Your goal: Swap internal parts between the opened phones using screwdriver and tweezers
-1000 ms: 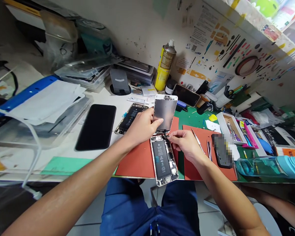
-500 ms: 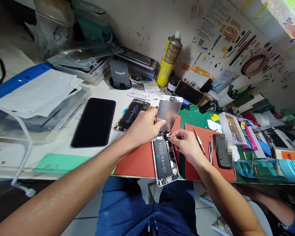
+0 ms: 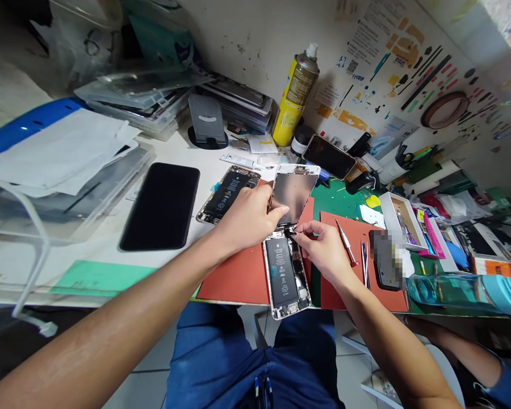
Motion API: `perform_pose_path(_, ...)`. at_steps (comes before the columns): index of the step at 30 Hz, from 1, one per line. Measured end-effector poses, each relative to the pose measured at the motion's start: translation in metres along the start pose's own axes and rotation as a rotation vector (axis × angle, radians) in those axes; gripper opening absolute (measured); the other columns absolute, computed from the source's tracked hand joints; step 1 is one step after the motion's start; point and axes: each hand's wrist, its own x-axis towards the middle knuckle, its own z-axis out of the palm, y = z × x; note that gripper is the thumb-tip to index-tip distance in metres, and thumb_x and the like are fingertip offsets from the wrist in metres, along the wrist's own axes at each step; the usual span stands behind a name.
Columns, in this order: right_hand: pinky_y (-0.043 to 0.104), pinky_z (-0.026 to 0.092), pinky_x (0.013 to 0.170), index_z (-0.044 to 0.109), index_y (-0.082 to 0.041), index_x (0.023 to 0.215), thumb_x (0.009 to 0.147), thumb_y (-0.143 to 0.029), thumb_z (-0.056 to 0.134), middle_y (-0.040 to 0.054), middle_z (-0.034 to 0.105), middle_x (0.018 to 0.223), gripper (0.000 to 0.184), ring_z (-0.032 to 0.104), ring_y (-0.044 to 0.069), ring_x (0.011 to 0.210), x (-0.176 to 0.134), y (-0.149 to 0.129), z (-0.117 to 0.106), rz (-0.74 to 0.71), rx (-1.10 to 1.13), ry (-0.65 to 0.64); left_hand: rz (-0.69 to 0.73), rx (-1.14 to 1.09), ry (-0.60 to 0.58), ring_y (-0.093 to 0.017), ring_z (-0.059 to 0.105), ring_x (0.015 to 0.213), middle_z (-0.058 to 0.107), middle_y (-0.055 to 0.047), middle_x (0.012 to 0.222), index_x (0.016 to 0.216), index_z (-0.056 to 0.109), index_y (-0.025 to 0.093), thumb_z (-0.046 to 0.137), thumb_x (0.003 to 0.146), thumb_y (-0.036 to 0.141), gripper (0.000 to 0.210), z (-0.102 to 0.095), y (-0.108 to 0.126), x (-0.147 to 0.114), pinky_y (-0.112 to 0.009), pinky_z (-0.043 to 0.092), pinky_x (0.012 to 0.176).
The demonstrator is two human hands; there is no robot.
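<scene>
In front of me lies an opened smartphone (image 3: 282, 272), its battery and inner parts bare, its lower end reaching to the table edge. My left hand (image 3: 259, 213) grips the phone's lifted screen (image 3: 296, 196), which stands tilted up at the top end. My right hand (image 3: 321, 244) pinches at the joint between screen and body, close to the flex cables (image 3: 287, 230); whatever sits in its fingertips is too small to make out. Partly behind my left hand, a second opened phone body (image 3: 229, 193) rests on the white table.
Red mats (image 3: 234, 278) lie under the work. A screwdriver (image 3: 346, 241), tweezers (image 3: 365, 264) and a phone (image 3: 385, 261) are to the right, beside a blue water bottle (image 3: 464, 292). A black phone (image 3: 160, 205) lies left. A yellow spray can (image 3: 295, 94) stands behind. Another person's arm (image 3: 455, 346) shows lower right.
The camera view has shifted slightly. Both hands keep nearly the same place at the phone, with the right fingertips still at the cable area.
</scene>
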Motion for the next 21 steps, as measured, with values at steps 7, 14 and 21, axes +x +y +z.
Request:
perform_pose_path(7, 0.028, 0.038, 0.048, 0.069, -0.022, 0.078, 0.073, -0.043, 0.076, -0.0011, 0.066, 0.066, 0.022, 0.052, 0.013, 0.048, 0.0025, 0.0022, -0.0009, 0.008, 0.000, -0.004, 0.015, 0.027, 0.014, -0.022, 0.064, 0.063, 0.074, -0.006, 0.070, 0.069, 0.062, 0.023, 0.072, 0.087, 0.031, 0.022, 0.0003, 0.0003, -0.0002, -0.038, 0.046, 0.064)
perform_pose_path(14, 0.027, 0.036, 0.048, 0.068, -0.022, 0.078, 0.070, -0.040, 0.073, -0.0019, 0.064, 0.066, 0.020, 0.051, 0.012, 0.048, 0.0061, 0.0040, -0.0012, 0.015, -0.001, -0.019, 0.026, 0.038, -0.025, -0.024, 0.067, 0.067, 0.074, -0.006, 0.071, 0.070, 0.064, 0.023, 0.071, 0.087, 0.028, 0.019, -0.0022, 0.0026, -0.0012, -0.038, 0.046, 0.067)
perform_pose_path(21, 0.028, 0.038, 0.050, 0.067, -0.022, 0.077, 0.072, -0.036, 0.072, -0.0010, 0.066, 0.068, 0.016, 0.052, 0.012, 0.051, 0.0070, 0.0039, -0.0005, 0.012, -0.036, -0.018, 0.029, 0.012, -0.028, -0.027, 0.070, 0.075, 0.076, -0.007, 0.077, 0.075, 0.065, 0.023, 0.072, 0.086, 0.026, 0.014, -0.0018, 0.0022, -0.0008, -0.040, 0.049, 0.076)
